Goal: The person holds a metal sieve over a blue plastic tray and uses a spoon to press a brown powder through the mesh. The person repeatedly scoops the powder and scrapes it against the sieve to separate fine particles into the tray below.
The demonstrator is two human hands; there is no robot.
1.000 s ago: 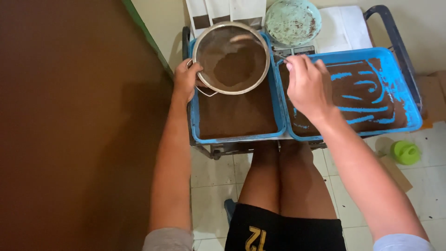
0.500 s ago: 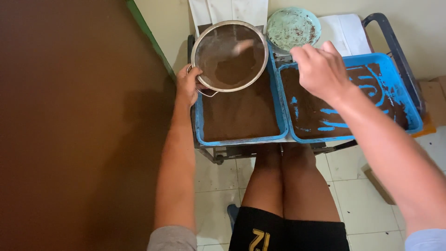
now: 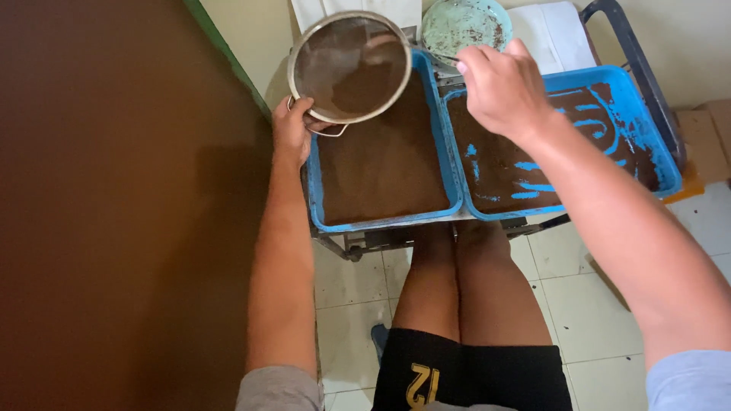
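My left hand [image 3: 293, 128] grips the handle of a round metal mesh sieve [image 3: 352, 67], held above the far end of the left blue tray [image 3: 314, 198], which is filled with fine brown powder. My right hand [image 3: 502, 90] is closed around a thin metal utensil whose end reaches toward the pale green bowl [image 3: 466, 24] at the back. Under that hand lies the right blue tray [image 3: 653, 152], with brown powder scraped into streaks that bare the blue bottom.
Both trays rest on a metal-framed cart [image 3: 609, 23] over my bare knees [image 3: 457, 266]. A white cloth or paper [image 3: 552, 34] lies behind the right tray. A dark brown wall [image 3: 114, 213] fills the left side. Tiled floor [image 3: 571, 297] lies below.
My right hand has moved from over the right tray back toward the green bowl. The sieve stays in my left hand. The camera has shifted, so the trays sit further right in view.
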